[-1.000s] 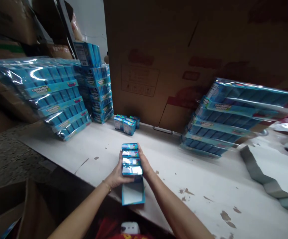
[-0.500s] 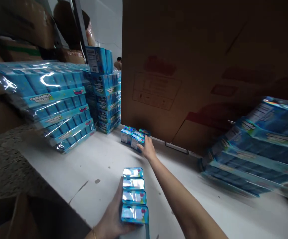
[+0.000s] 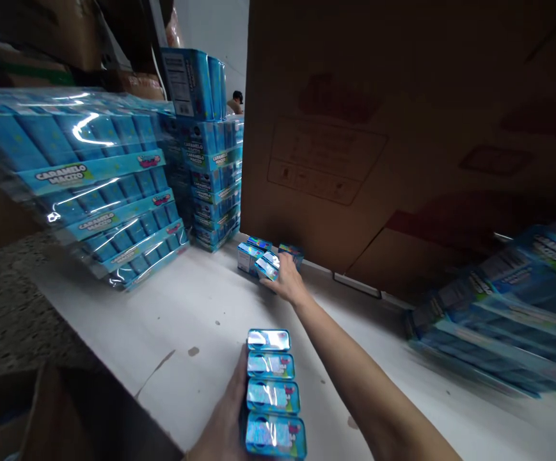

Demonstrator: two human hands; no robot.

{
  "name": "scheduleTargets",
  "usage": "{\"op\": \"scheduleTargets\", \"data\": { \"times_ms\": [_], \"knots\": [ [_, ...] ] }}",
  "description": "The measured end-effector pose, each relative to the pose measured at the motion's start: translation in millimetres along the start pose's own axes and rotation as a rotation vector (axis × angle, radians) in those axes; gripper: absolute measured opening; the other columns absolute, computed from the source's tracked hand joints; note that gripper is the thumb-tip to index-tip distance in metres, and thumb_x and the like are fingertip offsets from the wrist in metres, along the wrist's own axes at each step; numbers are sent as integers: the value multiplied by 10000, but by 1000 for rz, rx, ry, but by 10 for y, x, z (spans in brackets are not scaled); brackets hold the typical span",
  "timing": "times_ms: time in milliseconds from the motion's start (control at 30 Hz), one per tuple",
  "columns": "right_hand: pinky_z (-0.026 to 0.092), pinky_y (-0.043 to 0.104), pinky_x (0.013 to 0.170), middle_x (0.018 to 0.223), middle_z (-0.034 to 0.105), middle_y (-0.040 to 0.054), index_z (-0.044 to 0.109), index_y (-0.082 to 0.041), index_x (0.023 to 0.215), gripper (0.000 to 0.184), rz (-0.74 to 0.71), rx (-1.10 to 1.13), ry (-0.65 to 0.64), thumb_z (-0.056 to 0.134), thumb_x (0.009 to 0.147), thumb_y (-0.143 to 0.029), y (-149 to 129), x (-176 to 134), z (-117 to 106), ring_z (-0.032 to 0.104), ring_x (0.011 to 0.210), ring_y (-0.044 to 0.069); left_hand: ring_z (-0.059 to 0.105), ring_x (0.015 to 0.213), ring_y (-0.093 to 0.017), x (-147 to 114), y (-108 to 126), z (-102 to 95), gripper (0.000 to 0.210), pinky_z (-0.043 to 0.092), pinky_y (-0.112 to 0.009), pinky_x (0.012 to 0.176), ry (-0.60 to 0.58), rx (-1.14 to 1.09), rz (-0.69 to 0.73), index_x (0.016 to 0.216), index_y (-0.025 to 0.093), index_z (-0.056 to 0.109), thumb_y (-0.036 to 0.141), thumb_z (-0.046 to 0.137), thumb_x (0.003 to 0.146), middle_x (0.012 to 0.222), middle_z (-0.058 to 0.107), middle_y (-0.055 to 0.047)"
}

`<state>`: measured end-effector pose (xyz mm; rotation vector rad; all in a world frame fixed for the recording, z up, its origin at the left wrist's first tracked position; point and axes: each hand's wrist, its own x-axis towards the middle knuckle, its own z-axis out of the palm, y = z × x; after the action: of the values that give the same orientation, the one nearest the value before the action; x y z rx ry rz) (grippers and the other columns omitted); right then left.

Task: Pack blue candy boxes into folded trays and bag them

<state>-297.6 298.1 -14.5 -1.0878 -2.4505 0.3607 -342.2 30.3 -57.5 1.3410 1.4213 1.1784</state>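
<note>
By the left hand, a row of four blue packs is clasped at the near side of the bench; slippage could be caused by one-sided support. Farther back, neighbouring packs could be toppled if the tilted pack, pinched by the right hand near the carton, is dragged against them.

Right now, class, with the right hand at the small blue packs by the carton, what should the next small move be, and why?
Probably lift the tilted blue pack clear of the packs beside it: the right hand seems to grip it, and the left hand is occupied with a row of four packs.
</note>
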Motion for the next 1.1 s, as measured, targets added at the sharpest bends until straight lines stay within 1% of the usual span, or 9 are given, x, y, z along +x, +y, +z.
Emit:
{"op": "scheduleTargets", "data": {
  "times_ms": [100, 200, 367, 467, 533, 667, 767, 933, 1100],
  "knots": [
    [374, 343, 860, 1172, 409, 118, 278, -146, 1288, 764, 23, 10, -41, 602, 631, -365, -29, -25, -41, 408, 1065, 250, 195, 1278, -328, -21, -68, 20, 1195, 164, -500, 1056, 28, 148, 107, 1349, 309, -92, 399, 740, 496, 1421, 181, -42],
    [365, 339, 883, 1136, 445, 114, 324, -129, 1280, 728, 48, 92, -16, 596, 636, -332, 118, -372, -318, 426, 1055, 242, 277, 1246, -319, -31, -96, 32, 1166, 227, -485, 1039, 57, 147, 120, 1356, 287, -64, 392, 736, 514, 1394, 255, -64],
    [356, 367, 907, 1136, 464, 89, 366, -166, 1272, 659, 40, 270, 20, 577, 689, -391, 407, -1732, -1123, 453, 1045, 231, 353, 1204, -299, 42, 12, -10, 1082, 286, -458, 1010, -28, 15, 148, 1365, 274, 7, 371, 721, 557, 1358, 335, -64],
    [373, 364, 897, 1174, 454, 85, 371, -198, 1274, 649, 56, 280, 16, 599, 694, -381, 299, -2557, -1524, 452, 1069, 242, 366, 1199, -286, 128, 90, -33, 1057, 295, -448, 1004, -146, -44, 151, 1366, 249, 58, 348, 729, 556, 1351, 351, -73],
    [385, 351, 891, 1187, 451, 92, 359, -198, 1284, 652, 47, 291, 42, 603, 699, -353, 109, -2937, -1663, 452, 1080, 246, 355, 1210, -279, 133, 103, -23, 1069, 281, -449, 1012, -176, -42, 139, 1369, 232, 37, 339, 728, 561, 1357, 341, -85],
    [378, 353, 911, 1226, 409, 112, 308, -194, 1313, 676, -87, 354, 80, 582, 702, -292, -350, -3227, -1592, 421, 1121, 254, 243, 1271, -276, -113, 44, 48, 1086, 196, -453, 1046, -62, 24, 66, 1369, 195, -8, 343, 720, 577, 1408, 226, -111],
    [381, 359, 912, 1223, 382, 108, 250, -210, 1336, 730, -219, 414, 85, 578, 688, -281, -591, -3170, -1333, 410, 1118, 248, 271, 1263, -246, -431, -27, 111, 879, 235, -421, 1036, 69, -25, 19, 1370, 195, 40, 346, 604, 712, 1416, 207, -106],
    [366, 393, 926, 1261, 331, 106, 190, -230, 1356, 764, -404, 341, -49, 574, 699, -302, -711, -3003, -965, 360, 1142, 256, 404, 1186, -216, -765, -78, 203, 551, 299, -389, 1015, 130, -86, -23, 1292, 171, 350, 310, 500, 781, 1314, 418, -59],
    [353, 424, 928, 1277, 314, 113, 248, -229, 1339, 726, -426, 243, -91, 586, 707, -342, -710, -2930, -909, 345, 1135, 263, 414, 1178, -212, -785, -27, 204, 492, 286, -398, 1025, 103, -26, -8, 1244, 182, 427, 272, 502, 766, 1263, 476, -16]
  ]
}}
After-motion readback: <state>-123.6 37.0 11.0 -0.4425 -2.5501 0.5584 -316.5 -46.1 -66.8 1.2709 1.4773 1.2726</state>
